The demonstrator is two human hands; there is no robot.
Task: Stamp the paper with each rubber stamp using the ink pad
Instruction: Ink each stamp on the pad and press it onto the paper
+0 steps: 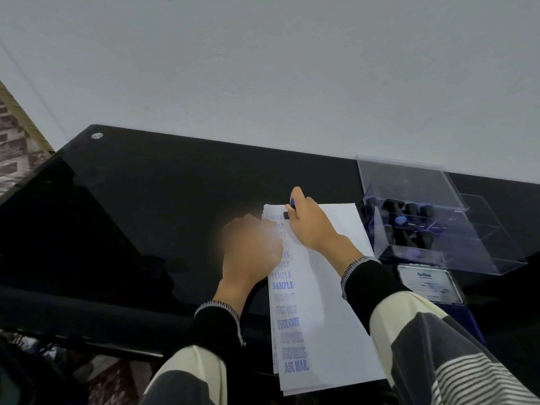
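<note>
Two hands meet at the paper's (327, 287) far-left corner: my right hand (309, 226) clamps the stamp (287, 214) down, long axis crosswise, left hand (251, 247) flat alongside.

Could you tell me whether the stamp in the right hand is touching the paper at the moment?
Touching: in the head view the right hand presses the stamp base-down onto the paper near its top-left corner, no gap visible.

1. Paper (327, 287): white sheets lying flat on the black desk (160, 185), lower centre of the frame; a column of blue prints down the left side reads SAMPLE, FAX OUT, EXPRESS, AIR MAIL.
2. Stamp (287, 213): dark, on the paper's top left corner.
3. Ink pad (429, 283): right of the paper, lid labelled.
4. Other stamps (409, 220): dark, in a clear box, right of frame.
</note>
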